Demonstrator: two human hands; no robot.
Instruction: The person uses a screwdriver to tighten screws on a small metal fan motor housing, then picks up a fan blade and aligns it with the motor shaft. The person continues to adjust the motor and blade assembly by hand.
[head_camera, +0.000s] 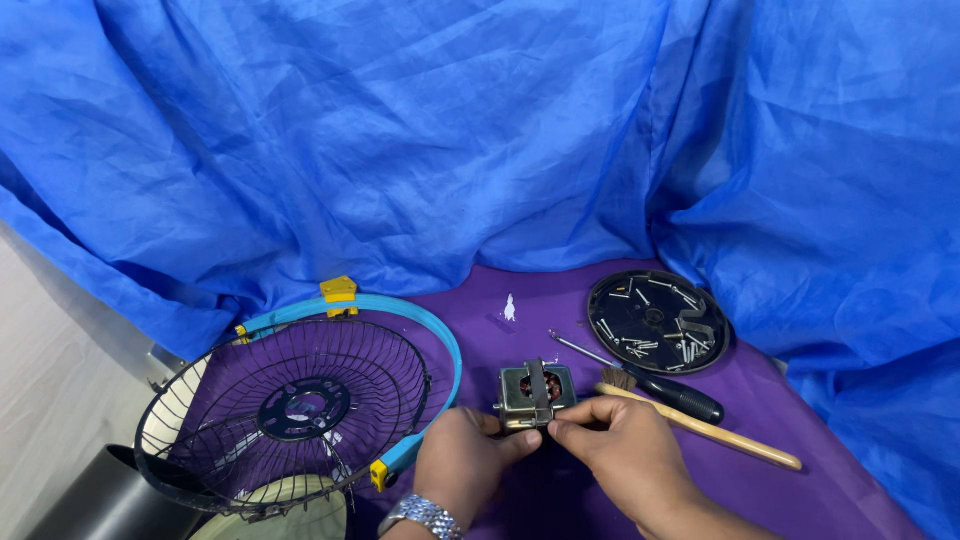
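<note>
a person's left hand (462, 462) and right hand (620, 445) both grip a small square metal motor (537, 394) near the front of a purple-covered counter (560, 300), fingers pinched on its near edge. a silver watch (424, 515) sits on the left wrist. just right of the motor lie a black-handled screwdriver (660, 385) and a wooden-handled brush (710, 428), the two crossing. behind them a round black tray (657, 321) holds loose screws. to the left, a black wire fan guard (285, 410) rests tilted beside a blue ring (440, 345) with yellow clips. blue cloth (480, 130) drapes behind.
</note>
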